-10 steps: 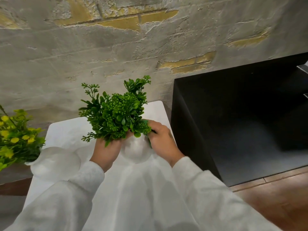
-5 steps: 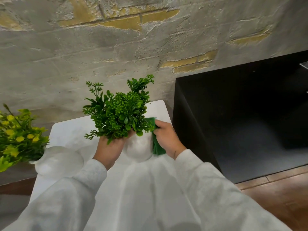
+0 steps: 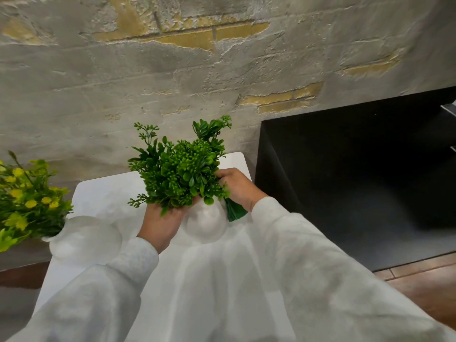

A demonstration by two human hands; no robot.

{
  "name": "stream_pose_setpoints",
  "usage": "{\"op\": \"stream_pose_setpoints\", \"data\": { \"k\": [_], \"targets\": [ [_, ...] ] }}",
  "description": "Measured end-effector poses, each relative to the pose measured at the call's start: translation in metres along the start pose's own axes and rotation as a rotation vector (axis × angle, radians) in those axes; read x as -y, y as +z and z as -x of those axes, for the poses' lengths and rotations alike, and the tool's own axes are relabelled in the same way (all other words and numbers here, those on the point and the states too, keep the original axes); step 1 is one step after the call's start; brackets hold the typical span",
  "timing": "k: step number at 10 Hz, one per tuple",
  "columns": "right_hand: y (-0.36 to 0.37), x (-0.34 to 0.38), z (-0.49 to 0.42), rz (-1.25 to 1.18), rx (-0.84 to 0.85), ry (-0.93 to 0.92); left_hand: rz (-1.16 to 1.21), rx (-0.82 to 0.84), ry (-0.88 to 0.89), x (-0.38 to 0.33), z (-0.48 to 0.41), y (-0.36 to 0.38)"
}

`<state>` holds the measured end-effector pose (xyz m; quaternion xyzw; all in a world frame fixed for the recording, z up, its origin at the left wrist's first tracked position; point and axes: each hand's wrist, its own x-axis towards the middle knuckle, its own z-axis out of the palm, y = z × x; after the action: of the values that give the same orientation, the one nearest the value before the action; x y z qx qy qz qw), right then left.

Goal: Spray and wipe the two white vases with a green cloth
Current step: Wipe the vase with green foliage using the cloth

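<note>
Head view, the only one supplied.

Step in hand: wiping the first vase (image 3: 206, 225), judged to be at its neck and upper shoulder. The left hand (image 3: 162, 220) grasps this vase at the neck, just under the green foliage (image 3: 182, 169), though leaves hide most of the fingers. The right hand (image 3: 238, 187) clutches the green cloth (image 3: 235, 211) and presses it against the vase's right shoulder, with a fold of cloth hanging below the palm.

Recommendation: keep the left-hand hold firm at the neck and turn the vase against the cloth rather than chase round it. Work downward from the neck to the belly. Keep the leaves out of the cloth — a snag could pull the stems loose.

Condition of the task's things: the first vase is round-bellied, matt white and upright on the white table (image 3: 98, 191), near its back right corner. Whether it is wet cannot be told. The second vase (image 3: 84, 240), of similar form, stands at the table's left edge, well apart from both hands, and holds yellow flowers (image 3: 27, 201). No spray bottle is visible.
</note>
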<state>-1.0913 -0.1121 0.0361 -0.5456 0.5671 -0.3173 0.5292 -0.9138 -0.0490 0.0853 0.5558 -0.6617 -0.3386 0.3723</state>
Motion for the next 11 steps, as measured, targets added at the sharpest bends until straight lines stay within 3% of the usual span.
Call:
{"op": "stream_pose_setpoints", "data": {
  "k": [2,3,4,5,6,8,9,10,11],
  "targets": [
    [0.004,-0.038,0.015,-0.161,-0.071,0.213,-0.025,-0.045,-0.053,0.017,0.001,-0.003],
    [0.005,-0.052,0.027,-0.211,-0.085,0.248,0.022,-0.027,-0.17,0.021,0.001,-0.002],
    [0.01,-0.055,0.032,-0.222,-0.11,0.245,-0.036,0.022,-0.119,0.01,0.005,-0.003],
    [0.013,-0.047,0.032,-0.201,-0.133,0.218,-0.351,0.116,0.09,0.059,0.006,-0.006],
    [0.009,-0.03,0.03,-0.218,-0.168,0.179,-0.494,0.238,-0.017,0.07,0.003,-0.01],
    [0.009,-0.016,0.027,-0.24,-0.194,0.064,-0.357,0.241,0.218,0.041,0.003,-0.01],
    [0.015,-0.034,0.034,-0.315,-0.206,0.149,0.282,0.112,-0.069,0.021,0.001,-0.004],
    [0.024,-0.053,0.045,-0.28,-0.183,0.253,0.447,0.025,-0.167,0.013,-0.003,0.001],
    [0.031,-0.059,0.051,-0.242,-0.156,0.312,0.394,0.023,-0.177,0.004,-0.004,-0.002]
  ]
}}
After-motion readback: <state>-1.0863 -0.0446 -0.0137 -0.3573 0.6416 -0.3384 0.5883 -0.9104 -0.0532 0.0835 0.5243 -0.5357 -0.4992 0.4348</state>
